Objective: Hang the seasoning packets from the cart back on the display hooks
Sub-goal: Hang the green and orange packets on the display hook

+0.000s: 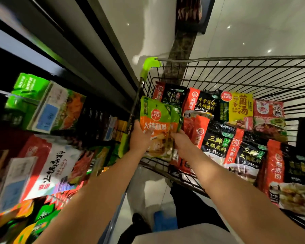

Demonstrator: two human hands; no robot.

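both hands on green-orange packets over the cart

left hand grips the lower left of the green-orange seasoning packets, thumb on the front. right hand pinches their lower right edge. the packets are held upright above the near left corner of the wire cart. more red-black packets lie flat in the cart. display rack to the left is blurred.

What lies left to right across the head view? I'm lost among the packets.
White-and-red packet on the display → green-and-orange packets gripped by left hand and right hand → yellow packet → wire cart.
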